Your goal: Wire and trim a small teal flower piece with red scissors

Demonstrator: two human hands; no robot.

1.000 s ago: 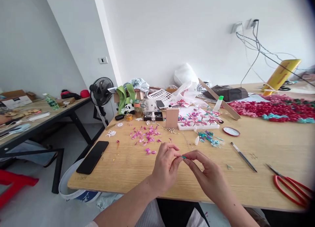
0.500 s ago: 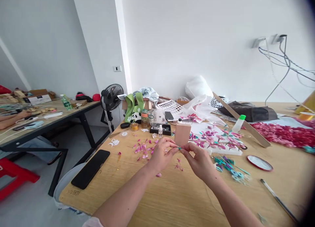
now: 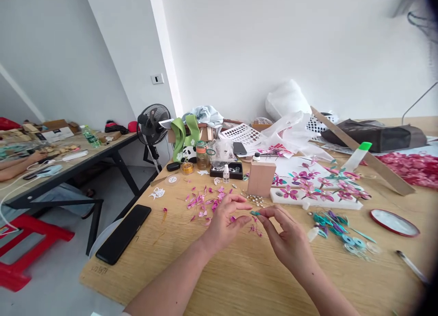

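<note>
Between thumb and forefinger, my right hand [image 3: 286, 225] pinches a small teal leaf-like piece [image 3: 254, 213] above the table. My left hand [image 3: 224, 220] is just to its left, thumb and fingers apart, with nothing visible in its grasp. Loose pink petals [image 3: 196, 201] lie scattered behind and left of my left hand. A few dark pink stemmed bits [image 3: 256, 229] rest under the gap between both hands. Behind them stands an upright wooden block [image 3: 262, 180]. To the right, pink wire flowers [image 3: 310, 190] are stuck in a white foam block [image 3: 325, 205].
Teal and purple thread bobbins [image 3: 349, 238] lie right of my right hand, near a red-rimmed oval dish [image 3: 395, 222] and a pen [image 3: 412, 265]. A black phone [image 3: 123, 234] lies at the left table edge. A small dropper bottle [image 3: 226, 173] stands behind the petals.
My left fingers have come off the teal piece and spread apart. My right hand keeps it pinched. The view has shifted, so the right-hand things sit further right.
</note>
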